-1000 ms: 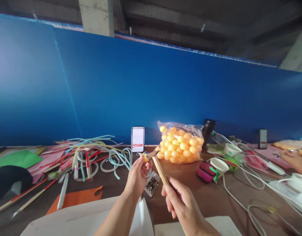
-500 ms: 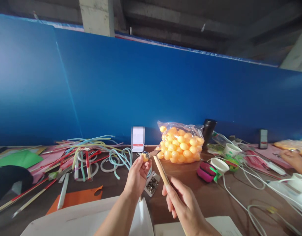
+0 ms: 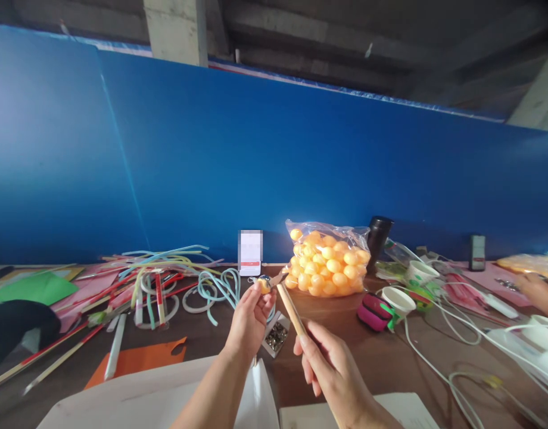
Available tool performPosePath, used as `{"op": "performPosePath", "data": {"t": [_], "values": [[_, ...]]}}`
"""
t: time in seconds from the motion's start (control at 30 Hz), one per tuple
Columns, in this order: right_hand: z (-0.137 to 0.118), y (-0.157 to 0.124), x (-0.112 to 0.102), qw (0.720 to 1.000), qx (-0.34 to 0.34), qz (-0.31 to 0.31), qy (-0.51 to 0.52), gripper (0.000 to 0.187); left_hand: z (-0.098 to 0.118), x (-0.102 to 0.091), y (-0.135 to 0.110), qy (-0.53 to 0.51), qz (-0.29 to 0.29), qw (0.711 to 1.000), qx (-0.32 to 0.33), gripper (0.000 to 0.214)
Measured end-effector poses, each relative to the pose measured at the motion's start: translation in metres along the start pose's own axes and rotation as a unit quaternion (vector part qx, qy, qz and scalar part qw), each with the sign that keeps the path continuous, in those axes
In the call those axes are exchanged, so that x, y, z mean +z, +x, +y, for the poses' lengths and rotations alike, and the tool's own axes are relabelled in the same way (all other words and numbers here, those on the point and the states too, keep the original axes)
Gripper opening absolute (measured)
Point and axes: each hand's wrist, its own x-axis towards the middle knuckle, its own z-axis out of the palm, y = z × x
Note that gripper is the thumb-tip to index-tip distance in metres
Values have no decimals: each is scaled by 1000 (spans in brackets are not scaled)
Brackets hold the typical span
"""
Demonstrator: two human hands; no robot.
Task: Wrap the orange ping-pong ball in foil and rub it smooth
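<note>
My left hand point(image 3: 249, 319) pinches a small yellow ball point(image 3: 264, 286) with a shiny, dark, rounded piece on its upper side. The fingers of my right hand point(image 3: 330, 363) are wrapped round the pale wooden handle of a small hammer point(image 3: 292, 311). Its narrow metal head is close to the ball's right side; whether they touch I cannot tell. Below and between my hands, a small white box point(image 3: 276, 335) of shiny metal pieces lies on the table, partly behind my left hand.
A clear bag of orange balls point(image 3: 325, 265) stands behind my hands. Left lie pale blue tubes point(image 3: 218, 289) and red sticks point(image 3: 89, 307); a phone point(image 3: 250, 253) leans on the blue partition. Paper cups point(image 3: 398, 300), a pink pouch point(image 3: 373, 312) and cables are right, with another person's hand point(image 3: 538, 293).
The hammer's head has tipped slightly and shifted a little left. My left hand and the ball have barely moved. At the far right, the other person's hand has moved rightward.
</note>
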Motion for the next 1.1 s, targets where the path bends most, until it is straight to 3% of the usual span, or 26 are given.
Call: {"op": "performPosePath", "data": {"t": [0.53,0.87,1.1], "values": [[-2,-2,-1,999,-14,20,28,37,4,0,-1,-29,8,999,-26,11],[0,-2,2,1000,-9,-16,16,36,5,1,-3,-44,-13,998,-41,9],[0,-2,1,1000,-9,-9,17,37,3,-2,-1,-37,-13,999,-37,9]]}}
